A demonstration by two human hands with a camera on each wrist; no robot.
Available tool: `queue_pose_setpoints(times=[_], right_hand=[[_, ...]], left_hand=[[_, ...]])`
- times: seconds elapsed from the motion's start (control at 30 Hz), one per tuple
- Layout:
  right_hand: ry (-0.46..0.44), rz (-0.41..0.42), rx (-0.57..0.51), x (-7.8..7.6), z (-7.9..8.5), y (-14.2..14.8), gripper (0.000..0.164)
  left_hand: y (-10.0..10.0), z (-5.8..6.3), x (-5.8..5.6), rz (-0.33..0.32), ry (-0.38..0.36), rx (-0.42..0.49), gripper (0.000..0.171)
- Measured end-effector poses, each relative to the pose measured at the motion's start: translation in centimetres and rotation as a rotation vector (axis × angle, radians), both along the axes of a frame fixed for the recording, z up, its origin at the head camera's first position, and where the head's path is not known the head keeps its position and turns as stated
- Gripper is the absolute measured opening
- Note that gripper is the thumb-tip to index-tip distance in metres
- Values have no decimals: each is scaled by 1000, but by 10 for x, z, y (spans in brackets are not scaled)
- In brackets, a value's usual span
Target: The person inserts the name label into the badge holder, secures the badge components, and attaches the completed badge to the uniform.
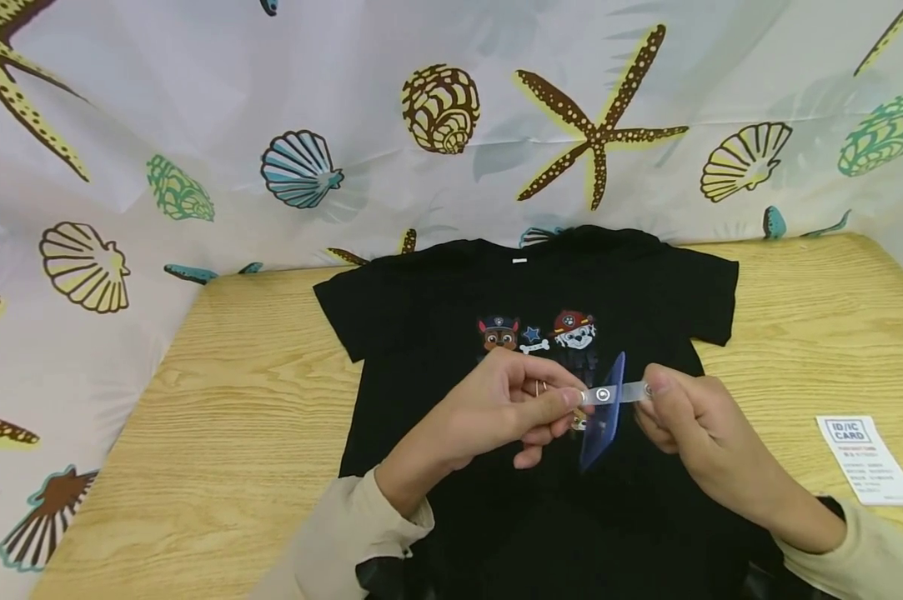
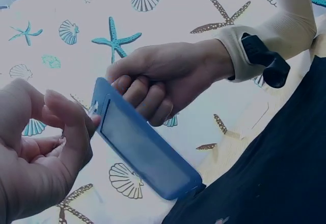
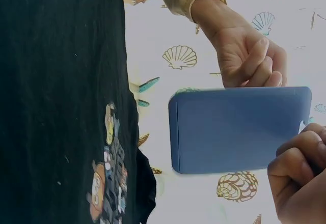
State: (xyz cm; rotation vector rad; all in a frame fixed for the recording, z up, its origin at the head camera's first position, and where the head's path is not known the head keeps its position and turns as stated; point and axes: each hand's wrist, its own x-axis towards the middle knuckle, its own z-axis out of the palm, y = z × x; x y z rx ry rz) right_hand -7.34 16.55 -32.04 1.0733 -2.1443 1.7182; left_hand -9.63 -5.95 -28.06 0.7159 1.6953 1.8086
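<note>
Head view: a blue holder (image 1: 601,437) is held in the air above the shirt (image 1: 413,400), right of the shirt's middle, and is tilted so that it is seen nearly edge-on. It is hung on a clear strap (image 1: 634,392), which is stretched taut and passed, it seems, through the slot (image 2: 97,108) at the holder's upper end. One end of the strap is pinched between the thumb and fingers of the left hand (image 1: 504,408), above the shirt's middle; the other end is gripped by the thumb and curled fingers of the right hand (image 1: 687,425), above the shirt's right side. On the strap, between the left hand and the holder, a round snap (image 1: 604,395) is shown. By the left wrist camera a framed window (image 2: 142,137) is shown on the holder's face; by the right, its plain back (image 3: 239,127).

The shirt — black, short-sleeved — is spread on the table (image 1: 218,400), with a white label (image 1: 520,261) at its neck. Its cartoon print (image 1: 534,335) is partly covered by the left hand. Right of the shirt, a white slip (image 1: 867,460) headed "ID/IC CARD" is laid on the table. Behind the shirt, a pale cloth (image 1: 368,67) is hung — printed with shells and starfish.
</note>
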Motion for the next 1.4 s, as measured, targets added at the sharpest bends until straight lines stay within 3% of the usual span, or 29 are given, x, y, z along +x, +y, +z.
queue_pose_setpoints(times=[0.27,0.5,0.73,1.03,1.17,1.27,1.4], right_hand=[[-109,69,-34,-2,-3,-2,36],[-163,106,-47,-2,-3,-2,35],[-278,126,50,0,5,-1,36],[-253,93,97,-2,7,3,37],[-216,28,102,-3,7,5,35],[-208,-26,90,-4,8,7,28],[-217,-33,61,-6,9,8,14]], left_hand=[[-3,5,-3,38,11,-119,20],[-7,5,-5,-7,-34,-64,21],[-9,6,-6,-36,-52,-40,22],[-10,1,-10,-66,-28,24,23],[-11,1,-11,-54,-29,33,21],[-12,1,-12,-44,-26,34,21],[-13,2,-13,-35,-11,31,21]])
